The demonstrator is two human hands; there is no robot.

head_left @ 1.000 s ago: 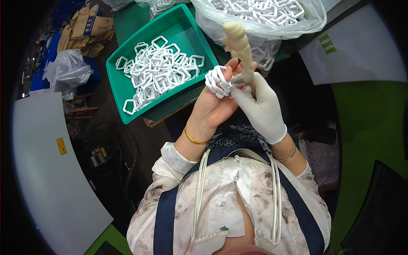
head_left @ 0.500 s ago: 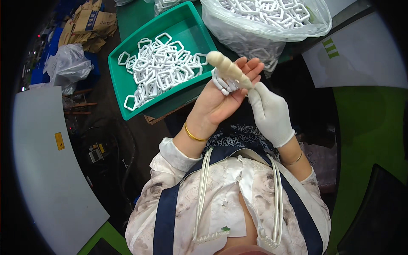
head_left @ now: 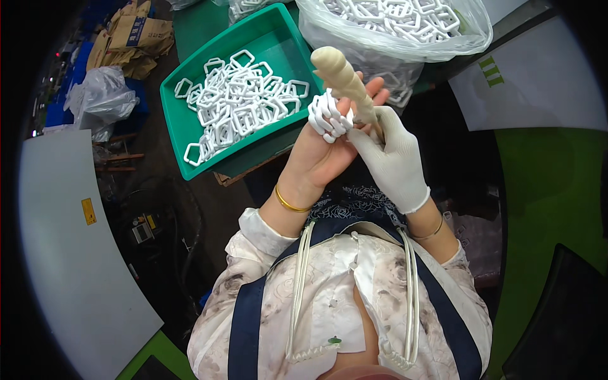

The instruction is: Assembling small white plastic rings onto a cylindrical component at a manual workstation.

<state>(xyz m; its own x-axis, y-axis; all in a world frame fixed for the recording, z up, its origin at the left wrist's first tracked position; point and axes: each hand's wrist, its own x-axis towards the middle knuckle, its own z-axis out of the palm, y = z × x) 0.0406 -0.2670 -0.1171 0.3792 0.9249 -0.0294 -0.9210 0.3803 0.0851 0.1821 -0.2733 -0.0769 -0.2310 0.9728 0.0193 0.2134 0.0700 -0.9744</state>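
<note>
My bare left hand (head_left: 330, 158), a gold bangle at its wrist, is turned palm up. A bunch of white plastic rings (head_left: 329, 119) sits stacked in it by the thumb; how they are held there is partly hidden. My right hand (head_left: 396, 161), in a white knit glove, closes around the narrow lower end of a cream-coloured stick-like tool (head_left: 345, 79). Its thick, lumpy upper part looks wrapped and points up and away, leaning over my left palm. The tool's lower tip is hidden by the glove. Behind it, the fingers of my left hand are partly extended.
A green plastic tray (head_left: 180, 136) of loose white angular rings stands beyond my left hand. At the far right, a clear plastic bag (head_left: 392, 47) holds many more. Light panels (head_left: 82, 253) flank me, and brown paper sacks (head_left: 136, 38) lie far left.
My gloved hand has moved slightly up and left, and the tool now stands steeper and higher. More of the white rings in my left hand show.
</note>
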